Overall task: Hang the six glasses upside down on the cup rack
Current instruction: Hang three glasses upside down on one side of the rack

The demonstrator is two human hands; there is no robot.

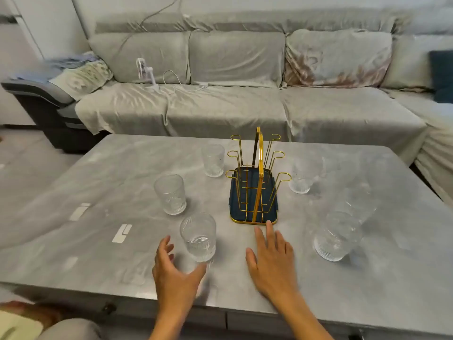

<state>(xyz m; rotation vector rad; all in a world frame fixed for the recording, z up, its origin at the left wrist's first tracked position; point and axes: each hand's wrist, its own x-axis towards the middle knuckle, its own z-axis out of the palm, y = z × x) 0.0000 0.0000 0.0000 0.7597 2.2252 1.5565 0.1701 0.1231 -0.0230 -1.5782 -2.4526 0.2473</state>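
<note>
A gold wire cup rack (256, 177) on a dark blue tray stands mid-table, its pegs bare. Clear ribbed glasses stand upright around it: three on its left, the nearest (198, 238), the middle one (170, 194) and the far one (212, 160). On the right are a far glass (304, 175), a blurred one (355, 204) and a near one (337, 238). My left hand (172, 268) is open, curved around the base of the nearest left glass without gripping it. My right hand (272, 258) hovers flat and open just in front of the tray.
The grey marble-look table (98, 182) carries a few white stickers (121, 233) at the left. A grey covered sofa (220, 106) runs behind it, with a small white fan (144, 69) and its cable on the seat.
</note>
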